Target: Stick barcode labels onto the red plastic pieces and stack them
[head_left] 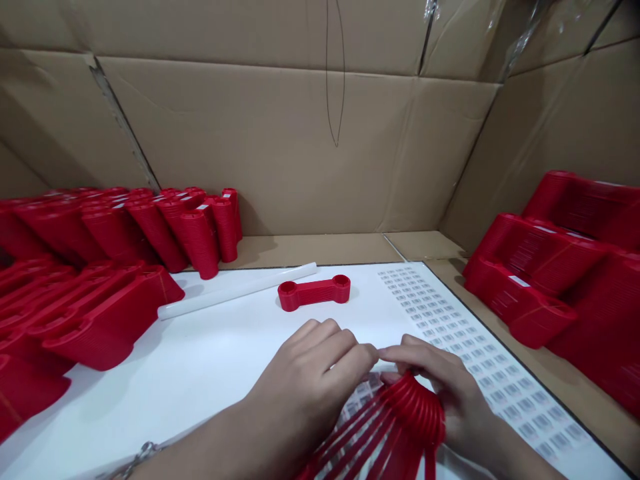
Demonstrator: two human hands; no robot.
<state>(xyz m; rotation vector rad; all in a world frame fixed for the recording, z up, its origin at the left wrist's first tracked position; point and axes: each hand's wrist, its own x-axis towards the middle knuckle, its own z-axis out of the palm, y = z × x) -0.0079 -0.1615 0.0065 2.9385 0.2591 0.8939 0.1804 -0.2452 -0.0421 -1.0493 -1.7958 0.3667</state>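
My right hand [445, 383] is closed around one end of a stack of thin red plastic pieces [400, 427]. The pieces fan apart toward the bottom edge of the picture, where their far ends are cut off. Just left of them, my left hand [325, 367] is closed with its fingers curled under. Its index finger meets the tip of a right-hand finger above the fan. Whatever lies in the left fingers is hidden. Farther back on the white surface [210, 353] lies a small red dumbbell-shaped stack [317, 293] with rounded ends.
A white tube [235, 290] lies slantwise behind the hands. Sheets of barcode labels [450, 327] run along the right side. Bundled red stacks stand at the left [110, 227] and right [530, 280]. Cardboard walls [280, 147] enclose the back; a thin dark loop [336, 100] hangs there.
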